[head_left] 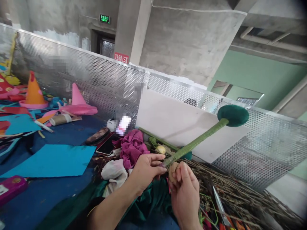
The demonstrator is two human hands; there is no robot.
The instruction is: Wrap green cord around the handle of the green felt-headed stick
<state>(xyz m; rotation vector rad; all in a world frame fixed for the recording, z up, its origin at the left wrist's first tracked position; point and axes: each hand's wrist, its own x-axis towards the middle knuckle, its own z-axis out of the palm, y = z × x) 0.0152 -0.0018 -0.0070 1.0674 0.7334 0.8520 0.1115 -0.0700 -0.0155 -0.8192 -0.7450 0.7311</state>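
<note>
My left hand (145,168) pinches the lower end of a long stem wrapped in green tape (195,143), which slants up to the right and ends in a dark green felt disc (233,115). My right hand (185,188) is closed just below that end, fingers curled round a small tan roll (173,171) pressed against the stem's base. Both hands meet over a pile of dark green cloth (153,198).
Magenta cloth (132,147), a white bundle (114,171), a phone (106,147) and a heap of thin twigs (230,191) surround the hands. Blue felt sheets (52,161), pink and orange felt cones (78,95) lie left. A perforated metal screen (100,80) and white board (175,121) stand behind.
</note>
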